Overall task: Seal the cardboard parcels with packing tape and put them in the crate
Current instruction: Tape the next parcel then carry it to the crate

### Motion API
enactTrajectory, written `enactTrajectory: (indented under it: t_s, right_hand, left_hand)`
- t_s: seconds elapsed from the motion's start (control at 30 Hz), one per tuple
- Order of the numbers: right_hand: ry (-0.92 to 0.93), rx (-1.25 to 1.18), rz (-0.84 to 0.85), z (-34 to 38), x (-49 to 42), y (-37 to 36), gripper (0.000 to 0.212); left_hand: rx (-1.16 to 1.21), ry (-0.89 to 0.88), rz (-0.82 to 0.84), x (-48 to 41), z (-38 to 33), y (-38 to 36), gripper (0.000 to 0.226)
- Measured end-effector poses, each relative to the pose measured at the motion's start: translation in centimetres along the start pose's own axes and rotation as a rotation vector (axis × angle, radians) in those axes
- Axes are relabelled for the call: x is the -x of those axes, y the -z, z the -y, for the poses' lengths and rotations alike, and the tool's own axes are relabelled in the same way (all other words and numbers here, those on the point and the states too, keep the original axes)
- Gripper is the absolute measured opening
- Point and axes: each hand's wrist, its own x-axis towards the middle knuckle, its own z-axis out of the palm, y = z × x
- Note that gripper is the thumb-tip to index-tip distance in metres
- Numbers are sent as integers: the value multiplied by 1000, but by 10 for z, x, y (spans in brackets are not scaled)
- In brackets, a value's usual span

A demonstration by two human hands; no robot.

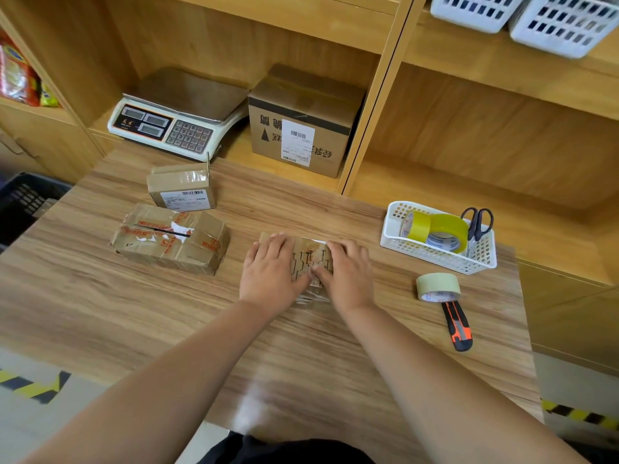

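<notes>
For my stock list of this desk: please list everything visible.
small parcel: 1, brown, table centre, under hands
taped parcel: 1, brown, table left
labelled parcel: 1, brown, behind it
large box: 1, brown, shelf
scale: 1, white, left of box
basket: 1, white, table right
tape rolls: 2, yellow, in basket
scissors: 1, black, in basket
loose tape roll: 1, pale, near basket
knife: 1, black-orange, beside that roll
crate: 1, dark, left of table
upper baskets: 2, white, top right
left hand: 1, flat on small parcel
right hand: 1, likewise
</notes>
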Motion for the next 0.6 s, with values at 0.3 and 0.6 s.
enactTrajectory:
  t_s: [0.3, 0.6]
  right_hand:
    - [-431, -245, -22, -20, -1, 6, 63]
    - [-561, -522, -22, -31, 10, 10, 55]
  left_hand:
    - [440, 400, 64, -11, 11, 20, 77]
    - [577, 408, 36, -3, 11, 23, 81]
